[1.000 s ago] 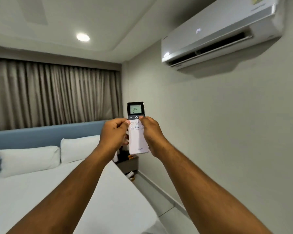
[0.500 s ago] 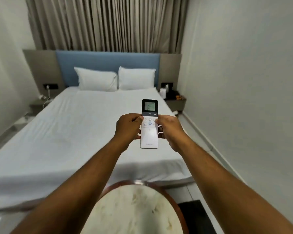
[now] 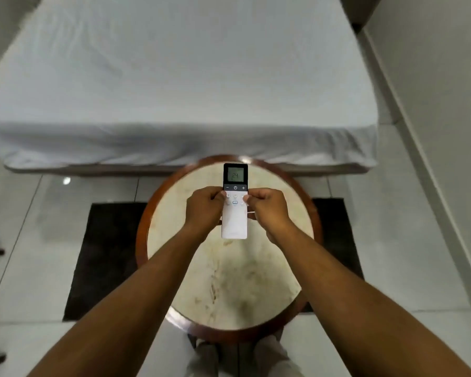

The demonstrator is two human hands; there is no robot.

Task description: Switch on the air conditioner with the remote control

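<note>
Arms stretched forward, we pinch the remote (image 3: 234, 213) above the round table (image 3: 229, 281): left hand (image 3: 204, 210) and right hand (image 3: 269, 210) closed on its sides. Screen reads 24.

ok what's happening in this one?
A person holds a white remote control in both hands, left hand and right hand gripping its sides, above a round marble-topped table. The remote's screen is lit and reads 24. The view looks down at the table, a dark mat and the foot of a white bed; the air conditioner is not in view, so whether it is on cannot be told here.
</note>
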